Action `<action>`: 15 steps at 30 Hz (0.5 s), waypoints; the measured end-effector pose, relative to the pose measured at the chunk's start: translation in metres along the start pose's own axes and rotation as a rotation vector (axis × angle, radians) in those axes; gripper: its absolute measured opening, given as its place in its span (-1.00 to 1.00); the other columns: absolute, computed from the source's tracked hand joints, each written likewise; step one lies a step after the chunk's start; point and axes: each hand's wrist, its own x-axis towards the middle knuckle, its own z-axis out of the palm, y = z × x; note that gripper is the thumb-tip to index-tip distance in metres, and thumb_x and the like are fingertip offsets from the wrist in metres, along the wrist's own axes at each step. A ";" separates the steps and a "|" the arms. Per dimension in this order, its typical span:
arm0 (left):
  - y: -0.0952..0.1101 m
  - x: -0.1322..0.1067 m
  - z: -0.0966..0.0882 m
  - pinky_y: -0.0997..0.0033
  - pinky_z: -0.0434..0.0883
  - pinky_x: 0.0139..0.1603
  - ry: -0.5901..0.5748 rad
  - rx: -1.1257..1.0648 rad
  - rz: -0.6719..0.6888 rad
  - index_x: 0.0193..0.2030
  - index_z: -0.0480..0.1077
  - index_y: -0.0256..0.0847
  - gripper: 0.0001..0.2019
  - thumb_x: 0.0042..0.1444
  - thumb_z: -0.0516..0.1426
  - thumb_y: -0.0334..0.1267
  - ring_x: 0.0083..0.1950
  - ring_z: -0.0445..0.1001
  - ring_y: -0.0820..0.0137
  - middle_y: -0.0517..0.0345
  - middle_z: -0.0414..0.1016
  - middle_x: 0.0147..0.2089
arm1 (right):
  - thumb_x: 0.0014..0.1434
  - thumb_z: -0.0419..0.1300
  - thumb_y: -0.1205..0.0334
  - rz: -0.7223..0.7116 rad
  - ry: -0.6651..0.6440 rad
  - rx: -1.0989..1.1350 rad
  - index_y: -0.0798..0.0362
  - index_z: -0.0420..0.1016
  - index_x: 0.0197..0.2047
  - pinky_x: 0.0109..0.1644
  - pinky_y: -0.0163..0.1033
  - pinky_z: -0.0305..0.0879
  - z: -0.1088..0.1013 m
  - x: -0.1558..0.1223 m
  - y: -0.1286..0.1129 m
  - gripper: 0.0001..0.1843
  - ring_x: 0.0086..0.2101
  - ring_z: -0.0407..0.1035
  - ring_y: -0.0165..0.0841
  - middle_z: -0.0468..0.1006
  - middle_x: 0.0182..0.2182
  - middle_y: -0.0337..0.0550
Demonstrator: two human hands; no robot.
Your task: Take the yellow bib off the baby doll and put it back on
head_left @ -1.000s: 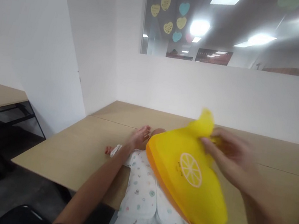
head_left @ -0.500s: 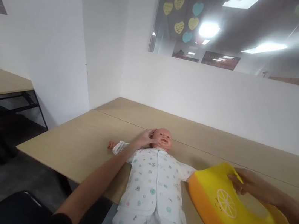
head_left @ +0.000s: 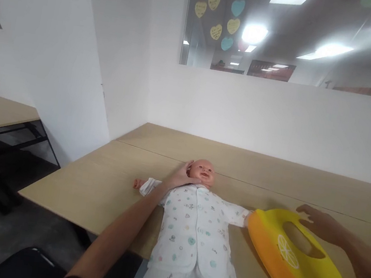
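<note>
Two hands are in view over a tan table (head_left: 98, 191) in the lower half of the frame. At lower centre a doll (head_left: 194, 226) in printed white pyjamas lies face up, legs hanging past the near edge. The left hand (head_left: 181, 176) is cupped against the side of the doll's head, fingers curled loosely round it rather than clenched. At lower right a yellow bib (head_left: 296, 259) with an orange rim and a lemon-slice print lies flat, touching the doll's sleeve. The right hand (head_left: 321, 223) is held at the bib's far edge by the neck opening, fingers spread and relaxed; whether the edge is actually pinched cannot be told. The bib is judged to be light, rubbery and floppy, likely to sag if lifted from one corner, so it is best taken at the neck straps or the thick rim. The doll's head looks hard and smooth, the body soft and limp, and is better supported under neck and torso.
</note>
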 end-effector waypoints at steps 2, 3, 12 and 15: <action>0.000 0.000 0.001 -0.03 0.25 0.54 0.010 -0.001 0.003 0.61 -0.02 -0.16 0.28 -0.18 0.58 -0.10 0.54 0.21 -0.03 -0.28 0.13 0.55 | 0.35 0.07 0.18 0.066 -0.088 -0.030 0.13 0.60 0.14 0.21 -0.03 0.45 -0.006 -0.002 -0.030 -0.58 0.15 0.51 -0.02 0.54 0.19 0.27; 0.000 0.000 0.001 -0.02 0.25 0.54 0.009 -0.004 0.006 0.61 -0.02 -0.15 0.28 -0.18 0.58 -0.10 0.54 0.20 -0.03 -0.27 0.11 0.57 | 0.37 0.02 0.16 0.065 -0.103 -0.040 0.21 0.51 0.26 0.35 0.01 0.35 -0.011 -0.003 -0.052 -0.48 0.28 0.38 0.03 0.44 0.28 0.31; -0.013 0.007 -0.008 -0.06 0.32 0.50 0.032 0.022 0.051 0.57 0.10 -0.13 0.18 -0.16 0.58 -0.12 0.50 0.26 -0.04 -0.23 0.16 0.54 | 0.37 -0.08 -0.39 -0.170 -0.274 0.322 0.07 -0.02 0.60 0.48 0.09 0.25 -0.025 0.014 -0.276 -0.03 0.44 0.15 0.01 0.09 0.51 0.08; -0.016 0.009 -0.010 -0.05 0.30 0.51 0.029 -0.010 0.074 0.57 0.10 -0.12 0.18 -0.16 0.58 -0.14 0.53 0.23 -0.04 -0.23 0.16 0.55 | 0.40 -0.06 -0.29 -0.189 -0.304 0.299 0.14 0.04 0.57 0.46 0.15 0.25 -0.010 0.015 -0.303 -0.10 0.43 0.14 0.07 0.13 0.48 0.19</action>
